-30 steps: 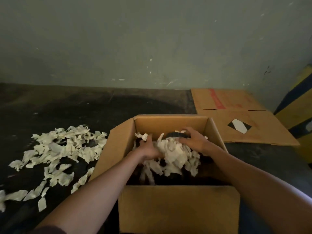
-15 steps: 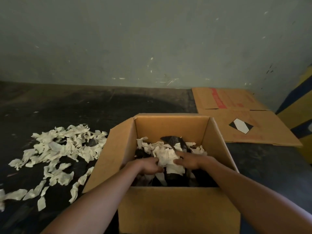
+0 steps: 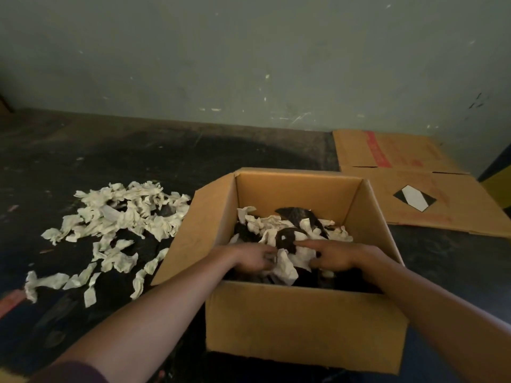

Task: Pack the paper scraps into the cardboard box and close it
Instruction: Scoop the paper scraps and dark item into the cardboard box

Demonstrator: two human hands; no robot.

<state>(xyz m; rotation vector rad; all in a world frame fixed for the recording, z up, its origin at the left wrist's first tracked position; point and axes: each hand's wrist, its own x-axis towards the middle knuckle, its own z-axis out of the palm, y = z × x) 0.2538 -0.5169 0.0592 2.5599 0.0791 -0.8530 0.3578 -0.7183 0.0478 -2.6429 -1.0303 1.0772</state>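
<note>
Head view: both hands sit inside the open brown cardboard box (image 3: 301,322), left hand (image 3: 253,259) and right hand (image 3: 338,257) with fingers loosely curled, pressing on the cream and dark paper scraps (image 3: 290,230) — probably tamping them for room. More pale scraps (image 3: 121,217) lie on the dark floor (image 3: 166,150) left of it — flaps unfolded.

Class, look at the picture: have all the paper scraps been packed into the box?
No: a pile of scraps lies on the floor left of the box.
</note>
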